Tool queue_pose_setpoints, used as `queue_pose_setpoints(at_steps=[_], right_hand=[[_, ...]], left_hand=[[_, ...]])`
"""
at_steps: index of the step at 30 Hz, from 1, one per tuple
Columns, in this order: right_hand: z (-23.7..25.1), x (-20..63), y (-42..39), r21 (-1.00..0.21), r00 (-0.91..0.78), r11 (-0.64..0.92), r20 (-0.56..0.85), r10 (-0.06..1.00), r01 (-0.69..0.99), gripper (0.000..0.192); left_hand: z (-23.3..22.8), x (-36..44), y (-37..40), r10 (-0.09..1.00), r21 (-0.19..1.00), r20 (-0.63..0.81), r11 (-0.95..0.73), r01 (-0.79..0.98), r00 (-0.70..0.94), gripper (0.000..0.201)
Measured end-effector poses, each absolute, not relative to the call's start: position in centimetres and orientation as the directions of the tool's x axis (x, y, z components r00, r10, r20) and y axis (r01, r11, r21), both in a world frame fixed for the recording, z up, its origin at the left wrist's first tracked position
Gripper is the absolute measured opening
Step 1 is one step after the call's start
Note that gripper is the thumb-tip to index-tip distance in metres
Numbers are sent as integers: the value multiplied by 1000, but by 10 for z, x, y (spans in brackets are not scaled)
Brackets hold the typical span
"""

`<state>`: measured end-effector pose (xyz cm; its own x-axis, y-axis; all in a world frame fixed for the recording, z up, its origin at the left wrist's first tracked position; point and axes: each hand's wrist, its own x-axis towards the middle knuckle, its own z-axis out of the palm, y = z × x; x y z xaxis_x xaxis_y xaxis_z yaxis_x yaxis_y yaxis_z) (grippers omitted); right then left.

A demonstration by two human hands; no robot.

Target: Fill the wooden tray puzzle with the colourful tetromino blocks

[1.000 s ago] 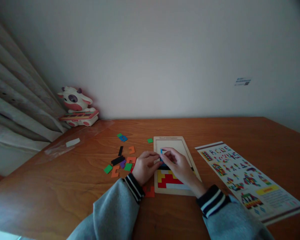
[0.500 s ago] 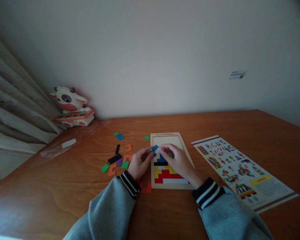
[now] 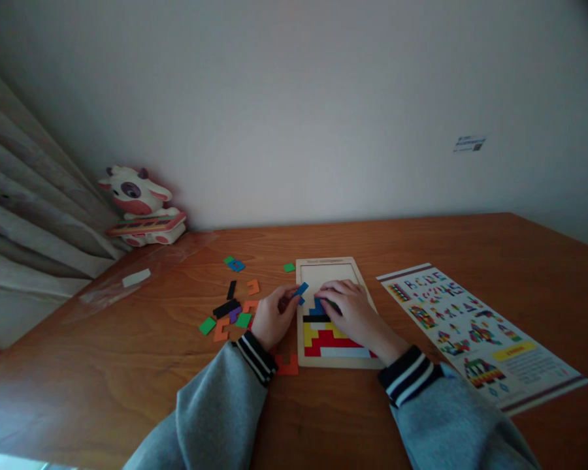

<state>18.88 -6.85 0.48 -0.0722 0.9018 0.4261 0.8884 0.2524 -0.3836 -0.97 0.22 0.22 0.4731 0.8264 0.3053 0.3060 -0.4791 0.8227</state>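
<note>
My left hand [image 3: 275, 316] pinches a small blue puzzle piece [image 3: 300, 292] between thumb and fingertips, just over the left edge of the wooden puzzle board [image 3: 301, 359]. Over the board's middle is my right hand [image 3: 350, 310], its fingers curled down beside a blue piece [image 3: 317, 308] lying in the board. A sliver of green shows under those fingers; whether they grip it is hidden. Lower in the board lie a black strip [image 3: 316, 319], yellow pieces [image 3: 310, 336], red pieces [image 3: 336, 341] and a white piece [image 3: 343, 352].
Left of the board lie several loose pieces, among them a black bar [image 3: 226, 309], a green piece [image 3: 207, 326] and an orange piece [image 3: 221, 330]. A printed pattern sheet [image 3: 480, 333] rests at the right. A cow toy with a keyboard [image 3: 144, 209] stands at the back left.
My right hand has moved away from the blue piece in my left hand and lower onto the board. The held blue piece now appears tilted differently.
</note>
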Motion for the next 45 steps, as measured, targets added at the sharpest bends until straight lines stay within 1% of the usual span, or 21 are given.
queue_pose_setpoints(at_steps=[5,10,16,18,20,23,27,30,35,39,41,43,45], right_hand=[[5,189,-64,-374,-85,241,388,918,895,18],[4,185,-50,-309,-32,158,375,926,938,28],[3,189,-30,-261,-15,111,346,938,959,25],[4,190,-25,-254,-17,104,323,946,962,29],[6,192,-21,-262,-52,131,288,956,956,35],[9,195,-14,-327,-83,163,245,966,931,39],[9,199,-1,-466,-32,139,230,973,874,40],[7,202,7,-521,-8,124,218,976,845,41],[8,204,12,-639,-22,158,215,976,753,37],[13,203,4,-720,-26,194,238,971,667,28],[17,200,-4,-793,41,173,242,969,584,28],[21,197,-13,-900,171,120,208,963,419,31],[23,193,-22,-966,271,92,158,950,240,38]], left_hand=[[4,-9,1,822,811,309,-491,320,478,27],[2,-8,0,817,809,330,-503,303,473,26],[3,-7,0,838,824,330,-481,301,434,26],[2,-7,0,840,827,330,-477,297,429,26],[2,-7,0,843,832,327,-471,294,426,26],[1,-7,0,845,837,323,-465,289,425,26],[0,-6,0,846,853,323,-454,256,425,27],[0,-6,1,845,861,334,-454,229,418,28],[1,-5,1,856,874,329,-436,215,399,28],[2,-4,2,876,891,325,-410,195,355,30],[2,-4,2,889,910,316,-383,160,331,32],[3,-3,2,898,934,301,-346,92,322,31],[4,-3,2,899,954,282,-299,0,334,30]])
